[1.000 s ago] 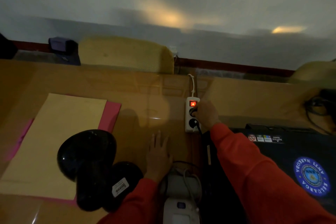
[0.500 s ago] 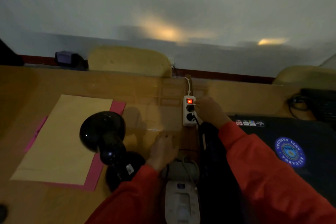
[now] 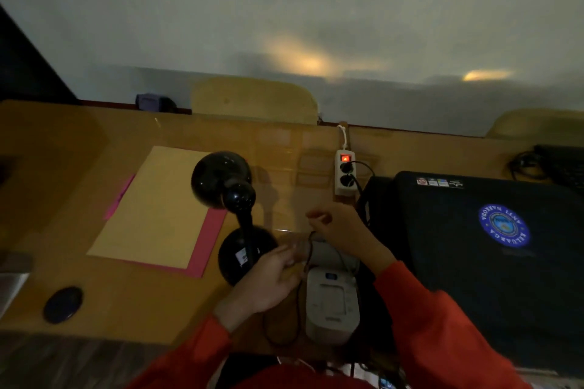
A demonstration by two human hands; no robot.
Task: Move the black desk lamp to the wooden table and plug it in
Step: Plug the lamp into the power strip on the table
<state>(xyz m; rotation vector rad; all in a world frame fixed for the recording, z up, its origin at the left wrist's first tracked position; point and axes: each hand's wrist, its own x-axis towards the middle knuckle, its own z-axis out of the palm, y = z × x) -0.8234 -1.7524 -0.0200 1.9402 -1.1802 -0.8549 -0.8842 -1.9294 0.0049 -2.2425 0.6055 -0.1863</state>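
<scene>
The black desk lamp (image 3: 235, 208) stands upright on the wooden table (image 3: 79, 303), its round base partly on a pink folder. A white power strip (image 3: 345, 174) with a glowing red switch lies beyond, both sockets filled with black plugs. A thin black cord (image 3: 298, 303) runs from the lamp's base toward me and loops near the table edge. My left hand (image 3: 268, 281) sits beside the lamp base with the cord between its fingers. My right hand (image 3: 343, 226) pinches the same cord a little farther up, below the power strip.
A tan envelope (image 3: 158, 205) lies on the pink folder (image 3: 210, 240). A white blood-pressure monitor (image 3: 331, 303) sits under my hands. A black laptop bag (image 3: 493, 249) fills the right side. A dark round disc (image 3: 63, 304) lies front left. Chair backs (image 3: 252, 99) stand behind the table.
My right hand left the power strip and came back toward me to the cord. My left hand lifted off the table and closed on the cord. The view pulled back.
</scene>
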